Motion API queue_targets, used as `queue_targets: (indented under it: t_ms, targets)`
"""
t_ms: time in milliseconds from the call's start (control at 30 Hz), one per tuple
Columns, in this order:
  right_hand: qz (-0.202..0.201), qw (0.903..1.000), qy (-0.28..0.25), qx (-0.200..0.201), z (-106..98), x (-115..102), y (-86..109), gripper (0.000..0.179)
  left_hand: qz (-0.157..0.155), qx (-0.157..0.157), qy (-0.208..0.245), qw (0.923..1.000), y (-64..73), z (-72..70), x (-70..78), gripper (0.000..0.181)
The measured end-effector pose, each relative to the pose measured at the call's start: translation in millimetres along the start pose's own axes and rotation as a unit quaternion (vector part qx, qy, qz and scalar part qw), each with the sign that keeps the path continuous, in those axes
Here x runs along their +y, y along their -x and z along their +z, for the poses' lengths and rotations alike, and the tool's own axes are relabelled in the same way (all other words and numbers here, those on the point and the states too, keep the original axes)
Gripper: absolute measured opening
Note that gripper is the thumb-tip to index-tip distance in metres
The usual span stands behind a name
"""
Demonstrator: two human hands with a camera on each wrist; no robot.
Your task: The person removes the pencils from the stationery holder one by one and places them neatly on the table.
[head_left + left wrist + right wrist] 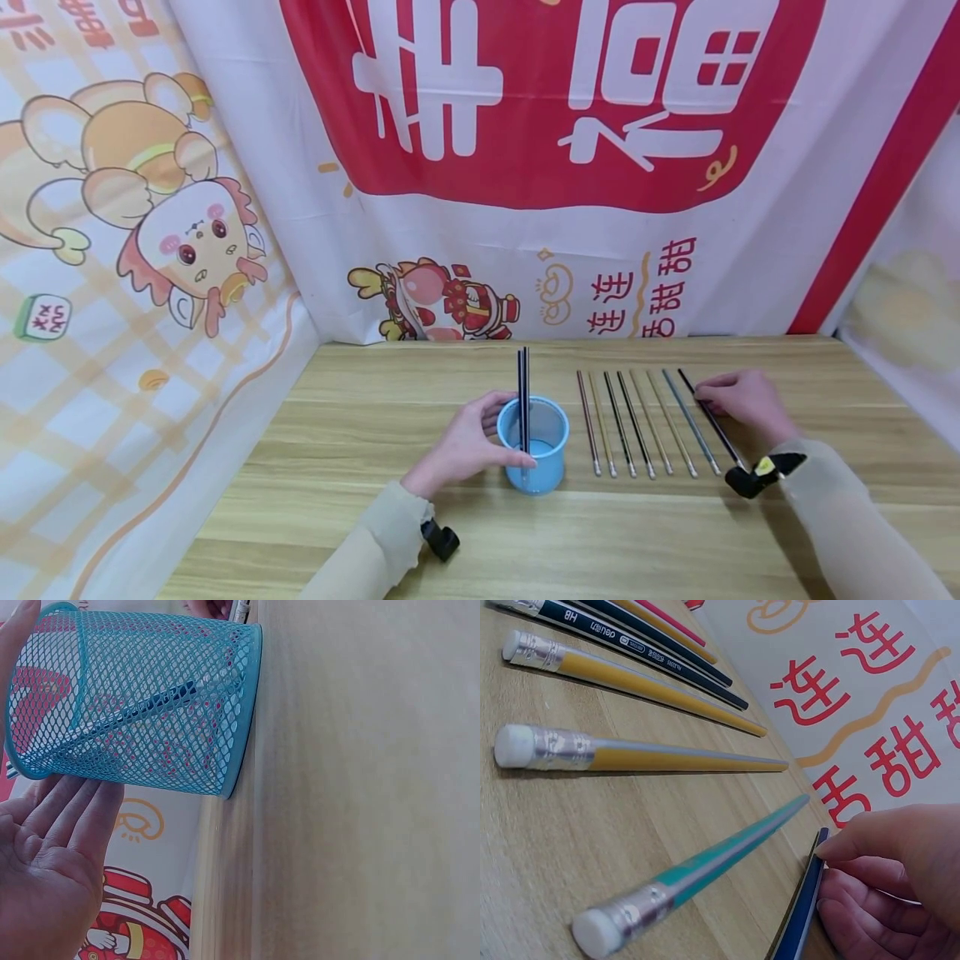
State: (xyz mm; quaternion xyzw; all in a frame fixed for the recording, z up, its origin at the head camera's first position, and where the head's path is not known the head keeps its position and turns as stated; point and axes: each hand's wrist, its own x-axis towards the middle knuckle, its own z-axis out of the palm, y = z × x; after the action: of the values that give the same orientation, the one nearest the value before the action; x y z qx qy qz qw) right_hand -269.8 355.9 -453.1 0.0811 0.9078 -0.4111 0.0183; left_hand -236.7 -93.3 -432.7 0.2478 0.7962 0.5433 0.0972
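A light-blue mesh pencil cup (pixel 536 479) stands upright on the table, with two dark pencils (pixel 523 375) leaning inside it. My left hand (pixel 467 440) holds the cup, thumb at the near side and fingers round the left side; the left wrist view shows the fingers against the mesh (pixel 127 697). At the right end of a row of pencils, my right hand (pixel 746 404) pinches a dark blue pencil (pixel 799 915) near its far, eraserless end. That pencil lies low along the table. Beside it is a teal-blue pencil (pixel 691 422), untouched.
Several more pencils lie side by side between the cup and my right hand, among them a yellow pencil (pixel 682 759) and a black pencil (pixel 636 425), white erasers toward me. A printed cloth (pixel 525 275) hangs behind the wooden table (pixel 600 550), another at the left.
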Motion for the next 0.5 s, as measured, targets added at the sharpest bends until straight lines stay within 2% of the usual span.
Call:
queue_targets:
  t_ms: [500]
  targets:
    - [-0.003,0.9988,-0.048,0.002,-2.2,-2.4,4.7,0.05,-0.001,0.003,0.0,1.0,-0.9,0.2,1.6,0.081]
